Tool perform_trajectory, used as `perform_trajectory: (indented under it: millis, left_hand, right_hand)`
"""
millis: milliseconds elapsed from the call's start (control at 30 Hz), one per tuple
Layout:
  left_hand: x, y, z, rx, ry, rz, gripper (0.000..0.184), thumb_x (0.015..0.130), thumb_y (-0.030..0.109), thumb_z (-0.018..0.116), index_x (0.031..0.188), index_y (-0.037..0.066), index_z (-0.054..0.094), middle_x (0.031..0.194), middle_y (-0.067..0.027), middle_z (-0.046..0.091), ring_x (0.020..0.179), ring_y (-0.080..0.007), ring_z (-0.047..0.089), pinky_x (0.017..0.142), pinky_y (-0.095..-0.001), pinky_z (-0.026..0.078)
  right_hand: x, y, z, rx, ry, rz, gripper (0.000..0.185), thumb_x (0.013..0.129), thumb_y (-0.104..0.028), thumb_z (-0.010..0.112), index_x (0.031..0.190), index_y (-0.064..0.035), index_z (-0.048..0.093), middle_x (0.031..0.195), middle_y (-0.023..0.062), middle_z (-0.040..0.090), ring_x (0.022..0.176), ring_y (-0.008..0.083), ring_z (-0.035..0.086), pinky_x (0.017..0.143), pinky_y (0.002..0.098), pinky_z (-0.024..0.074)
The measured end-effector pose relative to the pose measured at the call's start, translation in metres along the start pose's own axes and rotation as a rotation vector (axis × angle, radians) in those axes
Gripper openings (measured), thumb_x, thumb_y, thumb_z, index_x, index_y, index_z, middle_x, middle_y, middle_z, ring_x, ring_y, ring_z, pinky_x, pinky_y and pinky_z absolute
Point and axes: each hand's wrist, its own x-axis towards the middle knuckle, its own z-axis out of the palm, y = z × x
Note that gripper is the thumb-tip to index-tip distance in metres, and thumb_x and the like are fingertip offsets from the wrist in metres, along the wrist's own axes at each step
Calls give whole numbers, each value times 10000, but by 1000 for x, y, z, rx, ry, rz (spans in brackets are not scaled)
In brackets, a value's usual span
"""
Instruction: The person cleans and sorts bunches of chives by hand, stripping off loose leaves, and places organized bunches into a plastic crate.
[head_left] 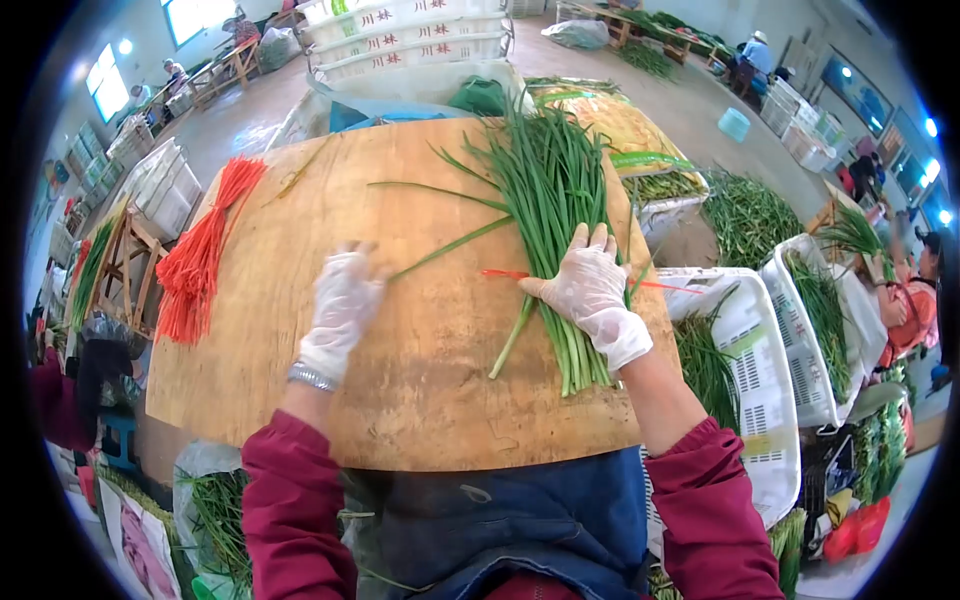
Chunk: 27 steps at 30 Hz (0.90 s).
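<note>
A bunch of garlic chives (545,180) lies on the wooden board (430,330), its cut stems toward me. My right hand (590,285), in a thin whitish glove, rests on the lower part of the bunch with fingers spread. A red tie (505,273) crosses at the bunch there, its ends showing on both sides of the hand. My left hand (345,295), gloved too, is over the board's middle; its fingers look stretched out but are motion-blurred. The tip of a stray chive leaf (455,245) reaches close to it. A pile of red ties (210,250) lies at the board's left.
White crates (785,400) with chives stand right of the board, beside a heap of greens (750,215). Stacked white crates (410,45) are behind it. A bag of greens (215,510) sits at lower left. A person in red (910,310) is at the right.
</note>
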Motion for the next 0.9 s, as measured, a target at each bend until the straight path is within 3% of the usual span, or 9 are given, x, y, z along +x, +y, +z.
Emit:
perform_trajectory:
  millis: [167, 267, 400, 500, 600, 633, 733, 800, 900]
  left_hand:
    - [11, 18, 43, 316, -281, -42, 165, 752, 185, 616, 817, 41, 567, 811, -142, 559, 787, -278, 578, 620, -386, 479]
    - [-27, -13, 33, 420, -330, -44, 151, 746, 175, 603, 809, 51, 546, 804, -117, 545, 755, -268, 572, 565, -376, 466]
    - [-115, -24, -114, 311, 170, 102, 288, 709, -68, 558, 987, 5, 575, 837, -180, 581, 779, -352, 563, 657, -406, 463]
    - [-217, -66, -229, 210, 169, -286, 270, 808, 7, 574, 1072, -48, 554, 1024, -155, 589, 944, -246, 558, 852, -305, 425]
    - [-302, -46, -312, 348, 273, -934, 193, 848, 27, 549, 1025, -46, 575, 914, -167, 595, 838, -277, 552, 789, -315, 436]
    - [-402, -100, -335, 549, 236, -969, 171, 868, 82, 541, 988, -29, 591, 841, -167, 596, 756, -266, 552, 723, -321, 440]
    - [-378, 7, -314, 1015, -673, -1107, 498, 790, 476, 621, 1032, 42, 651, 1120, -147, 598, 953, -372, 585, 872, -409, 456]
    - [-371, 14, -279, 439, -220, -884, 314, 837, 250, 617, 1014, -8, 636, 960, -182, 638, 840, -309, 611, 772, -379, 478]
    - [-286, 68, -219, 175, -163, -655, 190, 838, 113, 597, 966, -20, 644, 901, -172, 643, 804, -304, 612, 755, -361, 485]
  right_hand:
    - [6, 0, 0, 63, -51, 60, 937, 671, -339, 685, 1402, 17, 221, 1452, 253, 197, 1336, 389, 240, 998, 611, 284]
    - [4, 1, -1, 112, -39, 51, 934, 667, -324, 692, 1400, 17, 224, 1452, 253, 196, 1335, 392, 240, 993, 613, 291]
    - [3, 2, -1, 118, -44, 38, 919, 666, -307, 693, 1394, 18, 236, 1447, 253, 206, 1332, 394, 246, 979, 616, 307]
    - [2, 6, -4, 124, -29, 17, 924, 664, -350, 709, 1384, 14, 258, 1439, 257, 217, 1326, 399, 254, 968, 619, 316]
    - [0, 9, -10, 164, -42, -7, 970, 652, -439, 729, 1383, 0, 265, 1436, 260, 221, 1320, 402, 263, 964, 623, 312]
    - [3, 12, -4, 198, -5, -17, 1000, 637, -511, 732, 1377, -9, 286, 1438, 264, 213, 1317, 402, 269, 961, 628, 304]
    - [5, 18, -10, 355, 51, -29, 961, 646, -510, 726, 1353, 1, 323, 1426, 277, 230, 1292, 422, 298, 970, 616, 299]
    - [4, 34, -22, 488, 213, -116, 816, 688, -498, 703, 1250, 35, 448, 1387, 289, 284, 1219, 394, 409, 972, 479, 367]
    - [-12, 73, -55, 684, 375, -222, 728, 732, -469, 683, 1189, 69, 502, 1267, 291, 446, 1144, 351, 500, 938, 368, 410]
